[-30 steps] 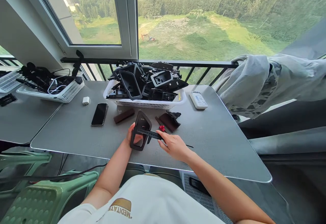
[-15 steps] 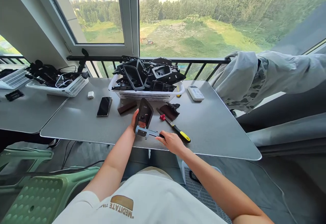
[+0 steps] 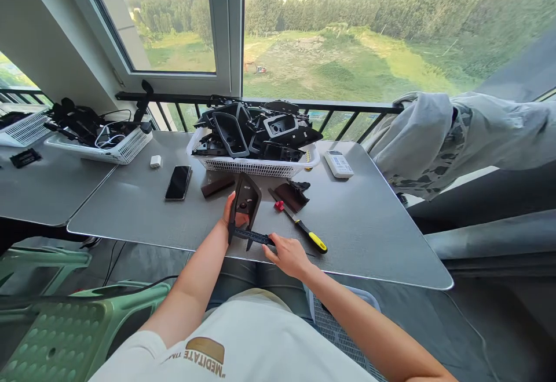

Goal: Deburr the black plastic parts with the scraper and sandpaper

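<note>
My left hand (image 3: 228, 210) is closed around the left side of a dark plastic housing (image 3: 248, 195), which stands tilted above the table's front part. A caliper (image 3: 252, 236) lies across the lower end of this housing, its jaws at the lower left edge. Its right end is gripped by my right hand (image 3: 287, 254). Whether both jaws touch the housing I cannot tell. Right of the housing lies a knife-like tool with a black and yellow handle (image 3: 313, 239), with a small red piece (image 3: 279, 206) at its blade. A curved brown piece (image 3: 293, 196) rests behind it.
A white basket (image 3: 256, 166) heaped with black plastic parts stands at the back. Around it are a brown block (image 3: 217, 186), a phone (image 3: 178, 183), a white adapter (image 3: 155, 162) and a white calculator-like device (image 3: 339, 164). Another basket (image 3: 130, 145) is at left, above green stools (image 3: 73, 330).
The caliper has turned, its face now dark instead of shining, and sits slightly lower. My right hand has moved a little down with it. The housing stands more upright.
</note>
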`<state>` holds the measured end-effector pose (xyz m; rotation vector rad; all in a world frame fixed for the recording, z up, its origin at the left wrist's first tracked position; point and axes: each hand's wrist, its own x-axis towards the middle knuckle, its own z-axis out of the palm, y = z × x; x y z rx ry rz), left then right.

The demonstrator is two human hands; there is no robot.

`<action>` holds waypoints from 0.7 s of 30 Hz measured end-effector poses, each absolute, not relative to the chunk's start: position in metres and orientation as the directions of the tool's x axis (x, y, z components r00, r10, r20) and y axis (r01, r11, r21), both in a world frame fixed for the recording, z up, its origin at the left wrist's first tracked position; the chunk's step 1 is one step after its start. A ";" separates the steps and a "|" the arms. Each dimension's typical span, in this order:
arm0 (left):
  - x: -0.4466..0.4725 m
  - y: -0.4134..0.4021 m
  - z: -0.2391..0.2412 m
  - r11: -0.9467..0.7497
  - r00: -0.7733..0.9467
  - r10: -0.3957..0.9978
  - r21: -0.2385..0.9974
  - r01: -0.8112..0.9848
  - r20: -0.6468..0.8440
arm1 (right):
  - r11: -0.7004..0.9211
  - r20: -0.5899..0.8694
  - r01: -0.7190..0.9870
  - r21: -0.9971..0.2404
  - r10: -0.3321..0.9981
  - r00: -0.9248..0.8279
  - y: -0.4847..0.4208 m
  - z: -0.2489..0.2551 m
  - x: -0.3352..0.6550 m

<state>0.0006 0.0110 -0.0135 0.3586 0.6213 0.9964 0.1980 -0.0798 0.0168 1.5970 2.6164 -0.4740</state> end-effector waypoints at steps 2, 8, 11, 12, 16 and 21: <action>-0.001 0.013 -0.018 0.515 0.397 0.857 0.537 -0.668 -0.328 | 0.410 -0.212 0.877 -0.252 0.861 -0.463 -0.078 0.015 0.198; -0.001 0.013 -0.018 0.548 0.411 0.835 0.489 -0.679 -0.365 | 0.397 -0.224 0.872 -0.287 0.857 -0.464 -0.076 0.015 0.199; -0.001 0.013 -0.015 0.547 0.404 0.834 0.471 -0.692 -0.376 | 0.410 -0.207 0.858 -0.310 0.852 -0.482 -0.074 0.014 0.200; -0.001 0.013 -0.014 0.543 0.398 0.836 0.467 -0.698 -0.377 | 0.415 -0.200 0.851 -0.321 0.849 -0.490 -0.074 0.013 0.200; -0.002 0.010 -0.015 0.510 0.365 0.854 0.458 -0.728 -0.372 | 0.435 -0.178 0.825 -0.360 0.837 -0.518 -0.074 0.010 0.202; -0.002 0.009 -0.017 0.487 0.346 0.866 0.448 -0.750 -0.361 | 0.455 -0.145 0.797 -0.397 0.826 -0.544 -0.073 0.010 0.203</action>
